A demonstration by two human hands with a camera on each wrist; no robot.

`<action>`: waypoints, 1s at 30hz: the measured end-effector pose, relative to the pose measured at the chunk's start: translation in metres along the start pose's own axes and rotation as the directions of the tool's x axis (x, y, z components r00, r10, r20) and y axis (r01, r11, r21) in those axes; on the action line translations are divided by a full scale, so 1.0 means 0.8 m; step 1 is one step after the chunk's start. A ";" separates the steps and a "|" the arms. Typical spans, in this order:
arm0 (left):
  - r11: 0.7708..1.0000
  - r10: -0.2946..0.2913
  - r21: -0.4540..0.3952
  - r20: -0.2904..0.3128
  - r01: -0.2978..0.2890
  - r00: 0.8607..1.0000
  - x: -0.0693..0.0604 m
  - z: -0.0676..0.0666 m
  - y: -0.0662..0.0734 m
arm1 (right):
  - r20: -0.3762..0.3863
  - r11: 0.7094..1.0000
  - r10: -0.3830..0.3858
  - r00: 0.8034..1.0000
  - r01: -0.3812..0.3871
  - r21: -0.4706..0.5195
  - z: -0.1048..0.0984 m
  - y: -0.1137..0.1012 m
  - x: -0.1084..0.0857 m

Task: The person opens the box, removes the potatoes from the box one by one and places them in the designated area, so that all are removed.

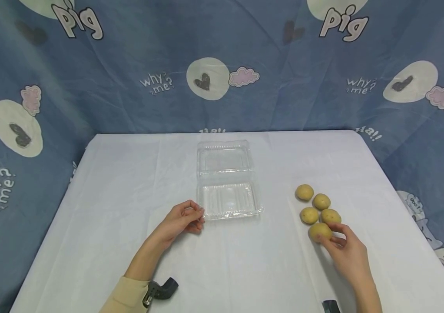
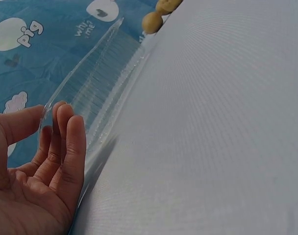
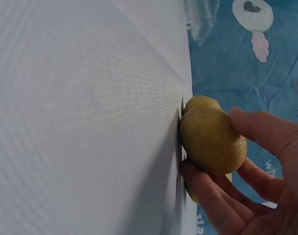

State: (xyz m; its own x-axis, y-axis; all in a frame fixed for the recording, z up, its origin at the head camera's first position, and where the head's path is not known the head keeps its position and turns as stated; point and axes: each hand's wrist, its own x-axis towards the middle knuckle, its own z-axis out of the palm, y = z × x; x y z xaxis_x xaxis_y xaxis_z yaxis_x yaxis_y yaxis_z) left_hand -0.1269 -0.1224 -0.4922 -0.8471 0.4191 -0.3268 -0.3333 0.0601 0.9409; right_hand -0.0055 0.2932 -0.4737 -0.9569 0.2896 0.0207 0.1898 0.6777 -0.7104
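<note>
A clear plastic clamshell box (image 1: 227, 200) lies unfolded near the middle of the table, its lid half (image 1: 223, 158) toward the back. My left hand (image 1: 183, 219) pinches the box's front left corner; in the left wrist view the thumb and fingers meet on its thin rim (image 2: 61, 88). At the right, my right hand (image 1: 348, 254) grips a small yellow potato (image 1: 319, 233), thumb on one side and fingers on the other in the right wrist view, where the potato (image 3: 208, 139) hides most of those behind it. Several more potatoes (image 1: 309, 215) sit close together just beyond it.
A white cloth (image 1: 245, 261) covers the table, and blue printed fabric (image 1: 128, 52) hangs behind it and at both sides. Black wrist camera mounts (image 1: 163, 290) show at the bottom of the head view.
</note>
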 end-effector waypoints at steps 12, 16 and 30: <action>1.000 0.013 0.010 0.007 -0.013 1.000 -0.001 0.000 0.001 | -0.022 0.998 0.005 1.000 -0.006 -0.065 -0.002 0.002 -0.002; 1.000 0.005 0.010 -0.004 -0.004 1.000 -0.001 0.001 0.002 | -0.046 0.999 -0.003 0.999 0.000 -0.055 -0.003 0.003 -0.004; 1.000 0.017 0.016 0.002 -0.017 1.000 0.000 0.001 0.000 | -0.052 0.999 0.026 0.998 -0.029 -0.045 -0.005 0.006 -0.010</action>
State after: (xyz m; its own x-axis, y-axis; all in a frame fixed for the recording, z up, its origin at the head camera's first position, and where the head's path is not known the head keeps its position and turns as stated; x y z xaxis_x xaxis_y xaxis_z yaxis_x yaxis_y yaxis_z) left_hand -0.1262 -0.1218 -0.4922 -0.8519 0.4214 -0.3110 -0.3124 0.0679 0.9475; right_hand 0.0038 0.2967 -0.4740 -0.9389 0.3420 0.0383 0.2268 0.6985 -0.6787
